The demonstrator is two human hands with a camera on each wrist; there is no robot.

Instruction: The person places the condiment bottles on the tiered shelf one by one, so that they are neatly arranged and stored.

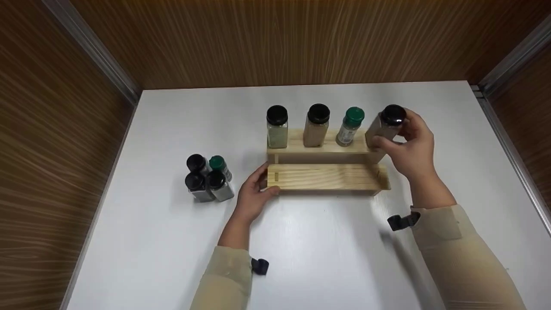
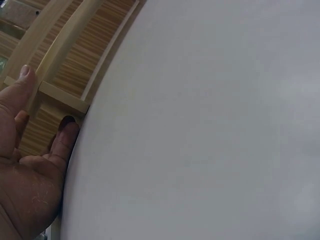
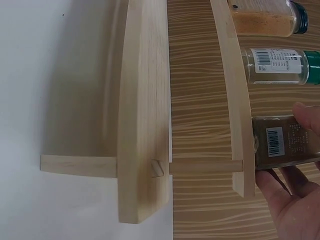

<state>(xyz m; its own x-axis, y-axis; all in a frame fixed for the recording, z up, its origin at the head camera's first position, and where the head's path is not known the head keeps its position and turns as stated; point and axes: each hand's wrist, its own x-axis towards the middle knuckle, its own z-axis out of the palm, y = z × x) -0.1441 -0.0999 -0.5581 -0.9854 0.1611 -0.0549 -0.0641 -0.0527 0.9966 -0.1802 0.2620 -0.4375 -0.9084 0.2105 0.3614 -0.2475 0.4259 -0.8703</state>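
A two-tier wooden spice rack [image 1: 327, 177] stands on the white table. My left hand [image 1: 253, 196] grips its left end, thumb at the lower tier's front edge and fingers behind. My right hand [image 1: 414, 148] holds a black-capped spice jar [image 1: 381, 129] of brown powder at the right end of the upper tier. In the right wrist view, this jar's base [image 3: 262, 145] is at the tier's surface. Along that tier stand a black-capped jar of pale green contents [image 1: 277, 131], a black-capped jar of brownish contents [image 1: 316, 129] and a smaller green-capped jar [image 1: 348, 129].
Left of the rack, several more jars stand grouped on the table [image 1: 150, 224]: black-capped jars [image 1: 220, 189] and one with a green cap [image 1: 218, 163]. Wood-grain panels [image 1: 301, 43] enclose the back and sides.
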